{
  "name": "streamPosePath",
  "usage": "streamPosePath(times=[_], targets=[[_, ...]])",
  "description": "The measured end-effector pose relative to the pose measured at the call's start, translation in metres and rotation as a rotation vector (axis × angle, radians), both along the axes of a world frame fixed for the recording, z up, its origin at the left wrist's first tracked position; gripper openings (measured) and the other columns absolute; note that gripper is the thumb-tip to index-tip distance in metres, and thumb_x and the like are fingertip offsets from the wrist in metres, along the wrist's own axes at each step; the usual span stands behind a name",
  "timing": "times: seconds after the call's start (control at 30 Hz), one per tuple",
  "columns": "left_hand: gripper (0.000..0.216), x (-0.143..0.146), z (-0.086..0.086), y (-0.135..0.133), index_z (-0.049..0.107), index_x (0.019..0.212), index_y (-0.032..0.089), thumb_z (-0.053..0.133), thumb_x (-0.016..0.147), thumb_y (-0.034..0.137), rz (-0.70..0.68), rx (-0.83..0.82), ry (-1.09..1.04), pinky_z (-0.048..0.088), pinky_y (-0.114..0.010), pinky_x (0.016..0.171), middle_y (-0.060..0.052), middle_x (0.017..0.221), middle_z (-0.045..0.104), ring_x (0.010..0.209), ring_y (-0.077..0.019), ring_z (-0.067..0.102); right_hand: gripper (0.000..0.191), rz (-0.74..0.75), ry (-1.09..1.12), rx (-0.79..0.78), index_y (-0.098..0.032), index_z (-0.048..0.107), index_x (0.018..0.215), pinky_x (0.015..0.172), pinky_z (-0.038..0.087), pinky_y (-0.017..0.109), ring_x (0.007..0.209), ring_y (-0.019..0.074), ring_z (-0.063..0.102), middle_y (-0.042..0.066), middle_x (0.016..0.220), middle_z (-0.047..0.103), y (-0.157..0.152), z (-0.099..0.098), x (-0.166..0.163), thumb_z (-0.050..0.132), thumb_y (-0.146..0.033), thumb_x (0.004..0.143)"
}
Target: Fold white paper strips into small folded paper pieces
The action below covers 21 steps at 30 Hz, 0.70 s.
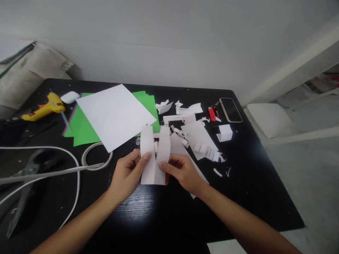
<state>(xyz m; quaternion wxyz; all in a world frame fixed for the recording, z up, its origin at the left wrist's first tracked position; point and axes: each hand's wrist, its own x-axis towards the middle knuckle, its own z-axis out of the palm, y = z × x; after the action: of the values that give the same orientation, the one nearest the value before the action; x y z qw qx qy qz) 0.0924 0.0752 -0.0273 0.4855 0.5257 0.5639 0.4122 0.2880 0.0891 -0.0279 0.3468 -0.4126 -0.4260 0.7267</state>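
Lettering, brands and numbers: none legible. Glue gun (pixel 54 102), yellow, at the left of the counter (pixel 180 218): bore a small dark marking on the side of its body, too small and blurred to read. Lighter (pixel 211 114), red, near the far right of the counter: carried a dark mark on its face, form unclear. Cloth bundle (pixel 34 76), beige, far left: showed dark marks toward its right end; whether print or stain could not be told.

Front tabletop (pixel 164 220) allows passage; white cable (pixel 78 176) obstructs left.
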Motion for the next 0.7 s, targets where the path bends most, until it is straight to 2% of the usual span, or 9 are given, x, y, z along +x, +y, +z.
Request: streamPosePath(times=[0.1,0.27,0.57,0.7], targets=[[0.041,-0.0001,-0.0003,-0.0008,0.059,0.071,0.019,0.059,0.097,0.051,-0.04,-0.049,-0.063,0.035,-0.022,0.039,0.002,0.054,0.056,0.043,-0.0109,0.048,0.036,-0.042,-0.029,0.022,-0.017,0.071,0.077,0.051,0.051,0.027,0.052,0.0138,0.062,-0.001,0.063,0.067,0.0006,0.0001,0.0002,0.083,-0.051,0.08],[0.041,-0.0021,-0.0021,-0.002,0.057,0.067,0.019,0.06,0.097,0.048,-0.069,-0.054,-0.038,0.032,-0.021,0.038,0.004,0.047,0.051,0.039,-0.0096,0.045,0.036,-0.081,-0.05,0.045,-0.017,0.071,0.074,0.052,0.051,0.027,0.053,0.0139,0.062,-0.001,0.062,0.066,0.001,0.0015,-0.0004,0.083,-0.05,0.079],[0.04,-0.0015,-0.0004,-0.0022,0.054,0.064,0.02,0.059,0.099,0.039,-0.017,0.094,0.119,0.034,-0.021,0.04,0.005,0.045,0.051,0.04,-0.0091,0.046,0.037,-0.11,-0.113,0.078,-0.017,0.069,0.07,0.056,0.051,0.027,0.055,0.0144,0.063,0.0,0.058,0.066,0.0004,0.0029,-0.0002,0.079,-0.05,0.083],[0.039,-0.0014,-0.0021,-0.0034,0.054,0.064,0.02,0.06,0.098,0.037,0.012,0.17,0.203,0.032,-0.022,0.041,0.005,0.047,0.05,0.043,-0.0092,0.045,0.035,-0.085,-0.068,0.049,-0.017,0.072,0.077,0.056,0.053,0.027,0.057,0.0148,0.064,0.001,0.065,0.069,0.0012,0.0024,0.0005,0.08,-0.051,0.082]])
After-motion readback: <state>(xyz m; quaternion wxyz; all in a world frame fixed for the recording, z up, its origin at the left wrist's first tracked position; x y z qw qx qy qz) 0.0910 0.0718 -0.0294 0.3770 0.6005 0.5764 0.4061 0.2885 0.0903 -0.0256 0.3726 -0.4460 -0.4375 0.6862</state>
